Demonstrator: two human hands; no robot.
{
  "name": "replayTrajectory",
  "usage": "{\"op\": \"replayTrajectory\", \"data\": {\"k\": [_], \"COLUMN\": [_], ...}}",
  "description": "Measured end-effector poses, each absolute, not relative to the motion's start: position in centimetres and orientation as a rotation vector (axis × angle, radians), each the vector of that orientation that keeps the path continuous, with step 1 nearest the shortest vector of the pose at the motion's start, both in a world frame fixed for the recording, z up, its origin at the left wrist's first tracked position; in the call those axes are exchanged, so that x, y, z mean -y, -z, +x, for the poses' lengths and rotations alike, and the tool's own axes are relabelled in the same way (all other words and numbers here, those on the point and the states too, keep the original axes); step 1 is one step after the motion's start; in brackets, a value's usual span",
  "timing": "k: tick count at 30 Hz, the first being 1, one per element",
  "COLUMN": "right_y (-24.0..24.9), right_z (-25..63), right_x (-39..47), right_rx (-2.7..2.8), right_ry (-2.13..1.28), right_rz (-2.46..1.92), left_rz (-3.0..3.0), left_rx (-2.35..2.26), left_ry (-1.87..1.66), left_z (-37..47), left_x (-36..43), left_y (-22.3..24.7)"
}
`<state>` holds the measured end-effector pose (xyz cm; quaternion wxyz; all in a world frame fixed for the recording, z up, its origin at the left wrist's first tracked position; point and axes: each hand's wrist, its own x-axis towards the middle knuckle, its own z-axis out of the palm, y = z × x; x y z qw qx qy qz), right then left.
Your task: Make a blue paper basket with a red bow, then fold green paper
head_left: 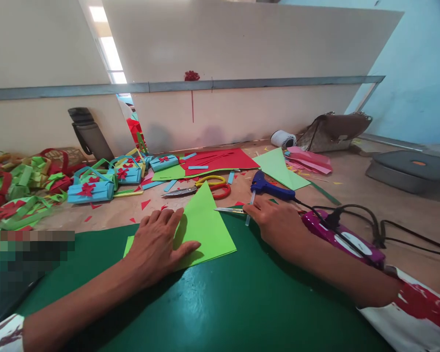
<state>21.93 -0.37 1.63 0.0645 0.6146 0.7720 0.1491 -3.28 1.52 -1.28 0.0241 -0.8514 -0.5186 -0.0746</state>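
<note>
My left hand (156, 244) lies flat with spread fingers on a folded, light-green paper (209, 230), pressing it to a dark green board. The paper rises to a peak at the back. Right of it, my right hand (275, 225) is closed over slim, pointed scissors (227, 210), their blades aimed left at the paper; the handles are hidden under the hand. Just behind that hand lies a blue glue gun (271, 187), its clear glue stick (250, 208) beside my fingers. More scissors (183, 191), with yellow and red handles showing, lie behind the paper.
Small blue paper bags (91, 191) with red flowers and heaped paper strips (22, 181) stand left. Red sheets (227, 161) lie at the back. A purple power strip (344, 239) with black cables is at right, before a handbag (333, 132) and grey case (410, 171).
</note>
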Motion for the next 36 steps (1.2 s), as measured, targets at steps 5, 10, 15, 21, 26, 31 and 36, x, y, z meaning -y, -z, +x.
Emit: {"op": "replayTrajectory", "data": {"k": [5,10,15,21,26,31,36], "right_y": [-1.4,-1.4,-1.5,-1.4,-1.4,-2.1,-2.7], "right_z": [22.0,22.1,22.2,22.2,22.5,22.8,23.5], "right_x": [0.4,0.4,0.4,0.5,0.5,0.8,1.9], "right_rx": [-2.327,-2.340,-2.355,-2.394,-2.451,-2.507,-2.547], "right_ry": [-0.439,-0.411,-0.399,-0.393,-0.351,-0.201,0.013], "right_rz": [1.845,1.836,1.846,1.861,1.871,1.807,1.730], "left_rz": [-2.597,-2.656,-2.701,-2.662,-2.683,-2.699,-2.755], "left_rx": [1.649,1.643,1.741,1.737,1.750,1.708,1.483], "left_ry": [0.204,0.280,0.339,0.492,0.550,0.574,0.666], "left_z": [-3.4,-3.5,-3.2,-3.8,-4.1,-4.2,-4.2], "left_x": [-1.8,-1.4,-0.9,-0.7,-1.4,-2.4,-2.5], "left_y": [0.9,0.6,0.6,1.3,1.7,1.3,1.0]}}
